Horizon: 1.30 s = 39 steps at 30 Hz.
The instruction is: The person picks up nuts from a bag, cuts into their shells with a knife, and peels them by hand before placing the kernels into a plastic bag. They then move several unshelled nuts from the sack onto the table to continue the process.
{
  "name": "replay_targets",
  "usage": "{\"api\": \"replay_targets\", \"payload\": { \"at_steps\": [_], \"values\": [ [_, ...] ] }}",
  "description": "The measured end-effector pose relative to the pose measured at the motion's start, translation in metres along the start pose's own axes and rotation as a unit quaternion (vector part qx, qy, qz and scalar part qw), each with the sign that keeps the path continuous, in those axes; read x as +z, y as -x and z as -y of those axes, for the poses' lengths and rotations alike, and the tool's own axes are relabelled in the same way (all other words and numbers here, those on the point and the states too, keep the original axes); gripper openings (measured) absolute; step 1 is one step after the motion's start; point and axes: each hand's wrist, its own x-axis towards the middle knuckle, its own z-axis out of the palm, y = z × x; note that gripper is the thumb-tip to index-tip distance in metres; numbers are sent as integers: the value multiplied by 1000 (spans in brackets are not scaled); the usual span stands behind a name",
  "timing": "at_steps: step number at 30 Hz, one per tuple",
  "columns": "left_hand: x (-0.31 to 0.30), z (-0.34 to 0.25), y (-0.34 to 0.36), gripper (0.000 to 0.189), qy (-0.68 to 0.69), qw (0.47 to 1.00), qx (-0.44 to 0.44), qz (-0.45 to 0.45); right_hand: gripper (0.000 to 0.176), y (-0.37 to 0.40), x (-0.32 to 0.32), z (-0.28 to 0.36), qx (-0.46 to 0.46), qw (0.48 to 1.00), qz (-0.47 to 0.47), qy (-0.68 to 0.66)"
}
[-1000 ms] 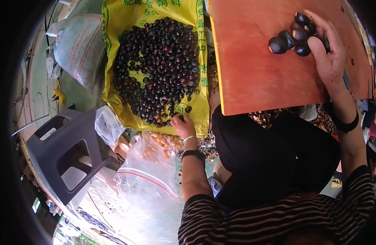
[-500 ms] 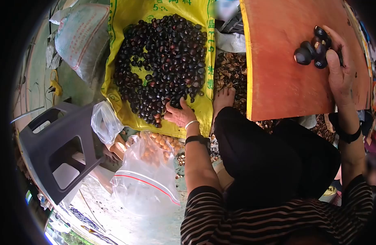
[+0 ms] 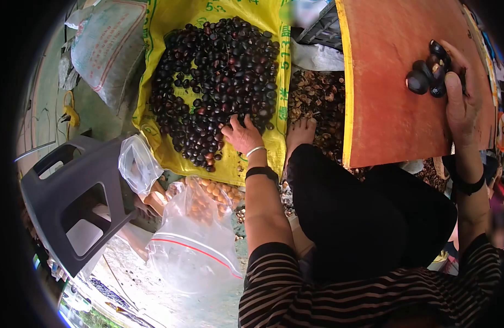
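A heap of dark, glossy chestnuts (image 3: 213, 82) lies spread on a yellow sack (image 3: 170, 22) on the ground. My left hand (image 3: 241, 134) rests palm down on the near edge of that heap, fingers spread among the nuts. An orange-red board (image 3: 394, 109) lies across my lap at the upper right. My right hand (image 3: 461, 98) lies on the board's far right side, fingers curled against a small cluster of chestnuts (image 3: 428, 70) that sits on the board.
A clear zip bag (image 3: 194, 240) with peeled pale kernels lies near my left forearm. A grey plastic stool (image 3: 71, 199) stands at the left. Brown shell scraps (image 3: 317, 98) cover the ground between sack and board, beside my bare foot (image 3: 301, 131). A woven sack (image 3: 107, 49) lies upper left.
My left hand has moved from the sack's near edge up into the chestnut heap. The board and my right hand with its cluster appear shifted right as my head turned.
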Motion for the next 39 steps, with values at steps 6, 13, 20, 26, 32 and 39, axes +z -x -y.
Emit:
{"api": "replay_targets", "payload": {
  "at_steps": [6,13,20,26,32,39],
  "values": [
    [-8,26,-13,29,133,987,86,33,35,-3,-4,5,-1,1000,16,24],
    [-51,43,7,26,659,664,-309,172,31,-3,-3,4,-20,997,-23,74],
    [-181,-27,22,28,761,611,-116,186,32,-6,-3,14,-18,997,-41,59],
    [-302,-154,35,27,357,837,410,56,31,-7,-9,19,-3,997,-47,67],
    [-296,-229,56,27,189,828,513,122,31,-7,-12,21,4,994,-74,85],
    [-282,-247,56,28,77,803,586,80,37,-17,-6,21,-11,990,-86,114]
  ]
}}
